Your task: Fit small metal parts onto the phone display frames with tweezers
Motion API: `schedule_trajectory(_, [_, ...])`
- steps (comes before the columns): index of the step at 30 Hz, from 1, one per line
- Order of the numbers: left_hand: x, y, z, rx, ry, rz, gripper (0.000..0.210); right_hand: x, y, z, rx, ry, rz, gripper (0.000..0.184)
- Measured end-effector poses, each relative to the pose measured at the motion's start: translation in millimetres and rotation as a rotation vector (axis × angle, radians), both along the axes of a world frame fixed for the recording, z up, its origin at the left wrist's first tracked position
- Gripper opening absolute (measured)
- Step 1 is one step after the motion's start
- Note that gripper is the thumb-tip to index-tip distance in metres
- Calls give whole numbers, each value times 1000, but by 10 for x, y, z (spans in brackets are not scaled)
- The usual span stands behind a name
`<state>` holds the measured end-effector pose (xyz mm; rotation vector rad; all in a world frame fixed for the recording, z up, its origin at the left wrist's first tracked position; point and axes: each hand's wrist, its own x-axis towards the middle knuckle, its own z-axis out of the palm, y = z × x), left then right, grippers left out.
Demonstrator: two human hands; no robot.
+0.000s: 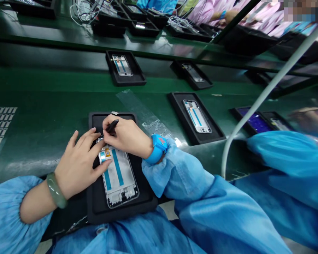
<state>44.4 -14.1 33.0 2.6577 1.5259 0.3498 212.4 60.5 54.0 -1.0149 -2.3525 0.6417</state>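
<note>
A phone frame (125, 176) with two blue strips and a small orange flex piece lies in a black foam tray (95, 208) before me. My left hand (81, 160) is spread over its left side, with thumb and fingertips on the frame. In my right hand (127, 135) is a black pen-like tool (112, 126), probably tweezers, gripped between thumb and fingers. Its tip is hidden by my fingers at the top edge of the frame. A blue wrist strap (158, 148) sits on my right wrist.
Further black trays with phone frames (197, 116) stand to the right and behind. A clear plastic strip (143, 113) lies beyond my right hand, a label sheet (0, 127) at far left. A pale hose (267, 91) crosses the right side, near a co-worker's blue sleeve (288, 151).
</note>
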Motion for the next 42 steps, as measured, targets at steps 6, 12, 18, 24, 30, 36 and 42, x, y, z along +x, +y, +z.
schedule_trajectory(6, [-2,-5,-5,3,-17,-6,48,75,55,-192,-286,355,-143,11])
schedule_trajectory(12, [7,-11,4,-8,-25,8,49,90,51,-225,-329,357,-104,13])
schedule_trajectory(18, [3,-10,-2,-16,-29,4,49,94,63,-223,-359,382,-95,14])
schedule_trajectory(24, [3,-8,-2,-10,-30,1,49,92,46,-223,-295,374,-56,12])
schedule_trajectory(30, [2,-7,-5,-8,-29,-1,49,72,27,-199,-237,355,-85,11])
schedule_trajectory(36, [3,-9,-1,-5,-26,-3,49,81,31,-197,-249,358,-92,11])
schedule_trajectory(42, [-2,-5,2,-13,-17,-5,50,81,30,-197,-231,370,-82,9])
